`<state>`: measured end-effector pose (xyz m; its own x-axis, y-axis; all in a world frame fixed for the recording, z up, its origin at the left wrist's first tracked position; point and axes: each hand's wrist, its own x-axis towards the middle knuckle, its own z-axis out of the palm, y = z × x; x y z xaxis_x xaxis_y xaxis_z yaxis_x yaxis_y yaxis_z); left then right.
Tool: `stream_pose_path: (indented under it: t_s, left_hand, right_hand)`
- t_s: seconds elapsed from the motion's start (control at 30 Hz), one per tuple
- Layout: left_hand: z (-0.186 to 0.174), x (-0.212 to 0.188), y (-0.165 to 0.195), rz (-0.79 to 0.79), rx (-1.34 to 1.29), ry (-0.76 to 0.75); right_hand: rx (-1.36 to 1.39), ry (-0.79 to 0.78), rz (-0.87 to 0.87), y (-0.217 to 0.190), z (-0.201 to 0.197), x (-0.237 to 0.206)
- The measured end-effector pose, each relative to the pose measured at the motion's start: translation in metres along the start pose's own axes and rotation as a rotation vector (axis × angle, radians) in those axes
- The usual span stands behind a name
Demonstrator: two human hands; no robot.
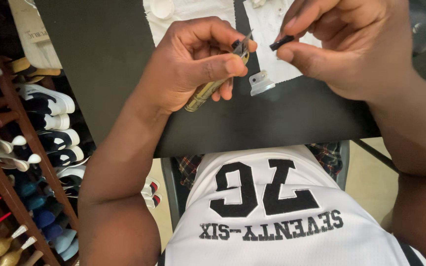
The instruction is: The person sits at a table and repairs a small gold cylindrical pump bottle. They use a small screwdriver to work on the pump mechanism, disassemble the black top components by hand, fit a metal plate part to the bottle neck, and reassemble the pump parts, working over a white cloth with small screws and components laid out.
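My left hand grips a slim brass-coloured craft knife, its thin metal blade tip poking up between thumb and forefinger. My right hand pinches a small black piece between thumb and fingertips, just right of the blade tip and a little apart from it. Both hands hover above a black table. A small grey plastic cap lies on the table below the hands, at the edge of a white paper sheet.
More white paper and a round white lid lie at the table's far side. A wooden shoe rack with several pairs of shoes stands to the left. My white printed shirt and a chair fill the foreground.
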<state>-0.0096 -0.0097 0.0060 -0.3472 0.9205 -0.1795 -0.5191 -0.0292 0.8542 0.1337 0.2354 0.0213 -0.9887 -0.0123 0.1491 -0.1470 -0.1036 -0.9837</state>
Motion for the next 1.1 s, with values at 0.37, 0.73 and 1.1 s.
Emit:
stream_pose_path:
  t_s: [0.37, 0.73, 1.1]
  left_hand:
    - [0.031, -0.005, 0.003, 0.491, 0.857, 0.244]
    - [0.043, -0.002, 0.000, 0.647, 1.258, 0.400]
    - [0.045, 0.001, -0.001, 0.678, 1.389, 0.427]
  right_hand:
    - [-0.037, 0.040, 0.022, 0.003, 0.008, 0.001]
    - [0.242, 0.033, 0.158, 0.016, -0.008, -0.002]
    - [0.358, 0.062, 0.227, 0.024, -0.015, -0.005]
